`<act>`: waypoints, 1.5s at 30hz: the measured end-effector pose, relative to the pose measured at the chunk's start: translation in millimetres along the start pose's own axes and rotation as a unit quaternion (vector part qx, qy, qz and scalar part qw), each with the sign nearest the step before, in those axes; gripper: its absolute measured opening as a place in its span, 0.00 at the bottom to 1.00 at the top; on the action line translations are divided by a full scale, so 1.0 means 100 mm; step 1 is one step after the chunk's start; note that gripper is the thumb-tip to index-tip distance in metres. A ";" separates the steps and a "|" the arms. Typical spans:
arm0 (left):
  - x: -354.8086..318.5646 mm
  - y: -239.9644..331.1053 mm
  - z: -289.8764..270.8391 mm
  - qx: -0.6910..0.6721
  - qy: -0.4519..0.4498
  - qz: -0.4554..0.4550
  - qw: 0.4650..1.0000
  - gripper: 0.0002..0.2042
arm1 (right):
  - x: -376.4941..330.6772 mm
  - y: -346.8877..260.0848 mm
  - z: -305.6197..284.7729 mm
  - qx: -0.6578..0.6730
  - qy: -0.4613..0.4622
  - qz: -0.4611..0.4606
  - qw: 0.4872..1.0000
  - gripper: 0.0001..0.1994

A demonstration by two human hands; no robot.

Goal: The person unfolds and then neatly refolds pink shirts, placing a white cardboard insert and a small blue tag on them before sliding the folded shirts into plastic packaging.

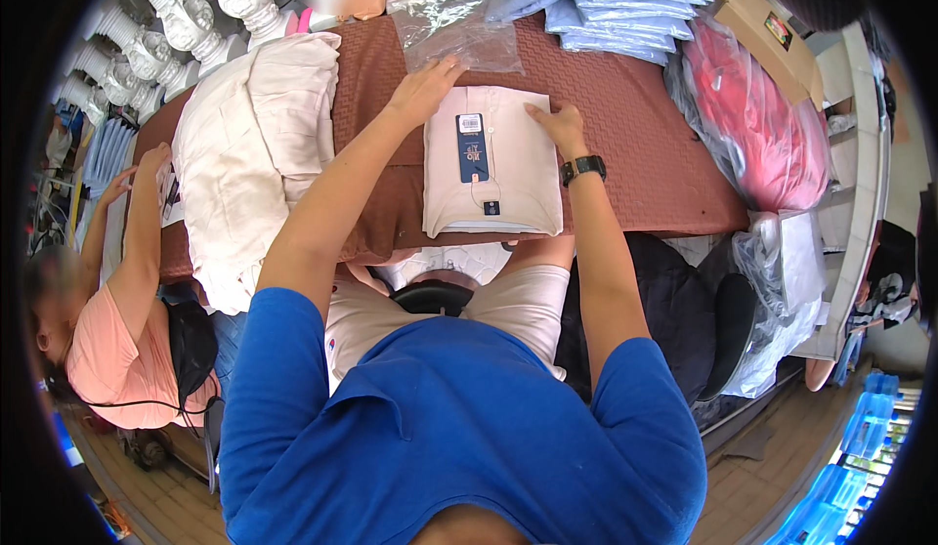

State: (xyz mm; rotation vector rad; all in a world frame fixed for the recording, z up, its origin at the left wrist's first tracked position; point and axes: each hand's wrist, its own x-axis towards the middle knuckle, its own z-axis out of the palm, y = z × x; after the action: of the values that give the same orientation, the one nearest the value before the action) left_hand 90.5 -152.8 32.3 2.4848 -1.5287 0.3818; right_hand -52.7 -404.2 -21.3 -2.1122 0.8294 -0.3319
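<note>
A folded cream shirt (518,169) lies in front of me on the brown cloth, with a dark blue hang tag (471,147) and a small dark label on its front. My right hand (562,127), a black watch on its wrist, grips the shirt's far right corner, thumb on top and the other fingers partly hidden. Beyond the shirt's far left corner, my left hand (427,91) reaches out with its fingers stretched to the near edge of a clear plastic bag (454,32). The bag lies flat at the table's far side.
A heap of cream garments (259,145) covers the table's left part. Bagged light blue shirts (625,3) are stacked at the back, near a cardboard box (767,37) and a bagged red bundle (757,115). A person in a peach top (122,350) works at far left.
</note>
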 end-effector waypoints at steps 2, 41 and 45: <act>0.10 0.02 -0.01 -0.009 0.003 -0.016 1.000 0.33 | 0.08 0.10 -0.09 0.152 -0.102 0.030 0.983 0.25; -0.08 0.52 -0.13 -0.058 -0.035 0.004 0.998 0.37 | -0.25 0.12 -0.23 0.536 -0.281 0.091 0.791 0.20; 0.00 0.74 -0.16 -0.070 -0.039 0.013 0.997 0.37 | -0.30 0.05 -0.25 0.542 -0.278 0.076 0.789 0.22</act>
State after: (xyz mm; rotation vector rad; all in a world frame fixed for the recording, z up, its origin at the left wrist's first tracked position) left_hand 22.4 -181.0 50.0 2.4007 -1.5601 0.1767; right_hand -89.5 -401.1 -8.0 -0.9394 0.2881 -0.0385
